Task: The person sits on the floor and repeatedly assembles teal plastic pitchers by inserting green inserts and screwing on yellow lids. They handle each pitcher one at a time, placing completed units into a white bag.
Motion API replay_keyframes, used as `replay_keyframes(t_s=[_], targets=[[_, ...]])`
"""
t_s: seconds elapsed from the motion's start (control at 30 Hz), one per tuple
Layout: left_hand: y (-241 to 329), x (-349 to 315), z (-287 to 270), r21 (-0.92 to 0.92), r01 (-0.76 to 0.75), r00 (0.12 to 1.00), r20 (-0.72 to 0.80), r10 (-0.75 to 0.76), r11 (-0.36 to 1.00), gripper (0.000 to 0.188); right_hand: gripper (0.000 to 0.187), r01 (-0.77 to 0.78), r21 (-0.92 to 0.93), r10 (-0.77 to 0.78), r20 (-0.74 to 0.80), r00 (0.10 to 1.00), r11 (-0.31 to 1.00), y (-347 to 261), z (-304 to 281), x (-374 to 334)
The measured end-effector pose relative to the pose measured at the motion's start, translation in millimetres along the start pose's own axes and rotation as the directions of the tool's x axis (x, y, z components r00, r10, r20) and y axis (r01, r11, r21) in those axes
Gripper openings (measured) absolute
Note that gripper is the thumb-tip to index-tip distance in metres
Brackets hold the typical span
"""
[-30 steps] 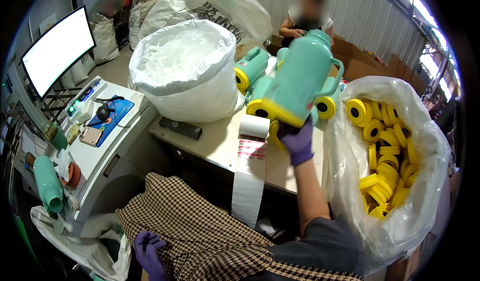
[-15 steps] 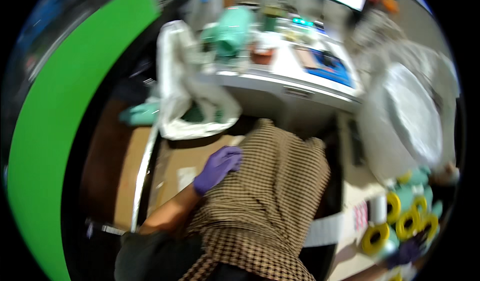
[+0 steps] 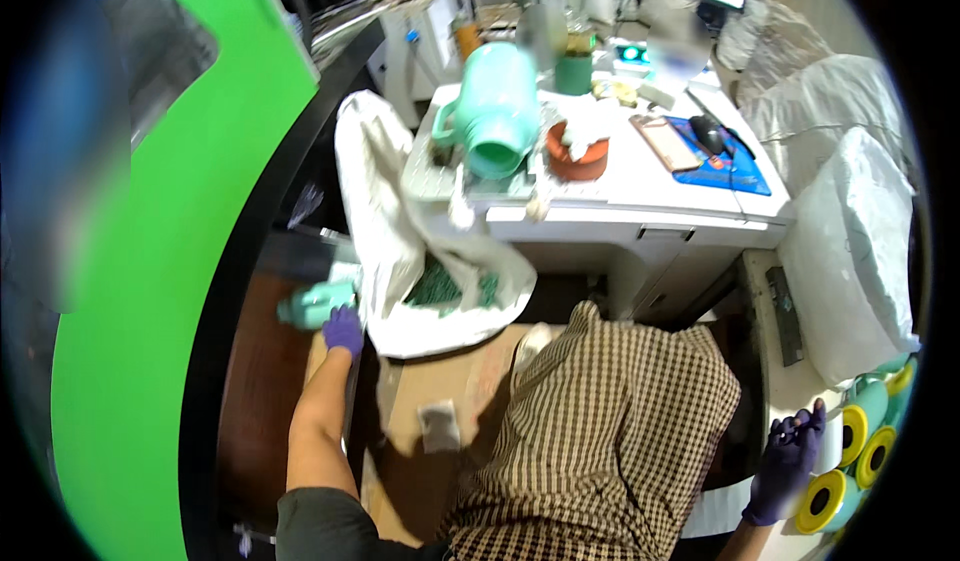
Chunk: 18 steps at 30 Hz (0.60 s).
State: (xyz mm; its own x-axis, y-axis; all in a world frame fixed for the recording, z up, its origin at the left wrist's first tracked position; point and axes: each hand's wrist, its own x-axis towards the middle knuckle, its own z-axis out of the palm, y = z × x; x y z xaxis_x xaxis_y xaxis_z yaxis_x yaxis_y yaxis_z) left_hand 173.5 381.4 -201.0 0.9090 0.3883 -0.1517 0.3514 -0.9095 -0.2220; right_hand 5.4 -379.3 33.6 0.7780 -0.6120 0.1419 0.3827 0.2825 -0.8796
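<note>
My left hand [image 3: 343, 332], in a purple glove, reaches out to a mint-green plastic piece [image 3: 316, 305] on a dark brown surface. Its fingers are extended at the near end of that piece, not wrapped round it. At the lower right, my purple-gloved right hand [image 3: 787, 466] has its fingers apart and slightly bent. Beside it are a white cylinder [image 3: 831, 448] and several mint-green containers with yellow rings [image 3: 823, 501]. A mint-green jug [image 3: 500, 101] with a side handle lies on the white table [image 3: 625, 189], its open mouth toward me.
A white sack [image 3: 375, 176] holding green bits [image 3: 435, 287] hangs open left of the table. The tabletop bears an orange-brown bowl [image 3: 577, 164], a phone [image 3: 666, 143] and a mouse [image 3: 707, 134]. A bulging white bag [image 3: 850, 271] stands at right. Checked cloth [image 3: 590, 411] covers my lap.
My left hand has left the checked cloth and gone left to the mint-green piece. My right hand has come up from among the yellow-ringed containers to beside the white cylinder. The view has shifted.
</note>
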Motion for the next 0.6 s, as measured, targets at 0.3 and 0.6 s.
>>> replay_keyframes(t_s=[0.3, 0.6], targets=[[-58, 83, -1, 0.359, 0.270, 0.894, 0.252, -0.371, 0.893, 0.071, 0.042, -0.004, -0.442, 0.075, 0.142, 0.987, 0.897, 29, 5, -2], [-103, -3, 58, 0.067, 0.422, 0.905, -0.100, -0.414, 0.904, 0.043, 0.031, -0.034, -0.487, 0.186, 0.268, 0.945, 0.873, 33, 56, -3]])
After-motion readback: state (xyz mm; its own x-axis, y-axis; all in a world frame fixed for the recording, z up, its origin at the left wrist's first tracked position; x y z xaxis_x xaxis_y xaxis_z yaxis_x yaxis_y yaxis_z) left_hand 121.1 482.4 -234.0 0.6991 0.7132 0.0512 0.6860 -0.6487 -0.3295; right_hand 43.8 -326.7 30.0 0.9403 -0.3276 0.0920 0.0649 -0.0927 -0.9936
